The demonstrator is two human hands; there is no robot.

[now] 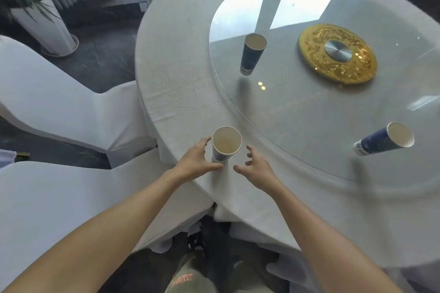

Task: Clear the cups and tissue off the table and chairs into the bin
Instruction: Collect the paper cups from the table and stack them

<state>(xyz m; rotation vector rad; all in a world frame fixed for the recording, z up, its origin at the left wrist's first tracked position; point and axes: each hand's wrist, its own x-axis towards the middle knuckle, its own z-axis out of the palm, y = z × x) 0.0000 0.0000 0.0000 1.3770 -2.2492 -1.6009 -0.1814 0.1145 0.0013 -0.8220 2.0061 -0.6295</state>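
Three blue paper cups with pale insides stand on the round table (pixel 181 83). The nearest cup (pixel 226 144) is close to the table's front edge. My left hand (pixel 196 160) curls against its left side, thumb under its base, fingers touching the wall. My right hand (pixel 256 166) hovers just right of that cup with fingers spread and nothing in it. A second cup (pixel 252 53) stands on the glass turntable (pixel 297 126) at the back. The third cup (pixel 384 140) stands on the glass at the right. No tissue or bin is in view.
A gold disc (pixel 338 53) with a metal hub marks the turntable's centre. Two white-covered chairs (pixel 59 107) (pixel 47 202) stand left of the table. A potted plant in a white planter (pixel 45 24) stands on the dark floor at the far left.
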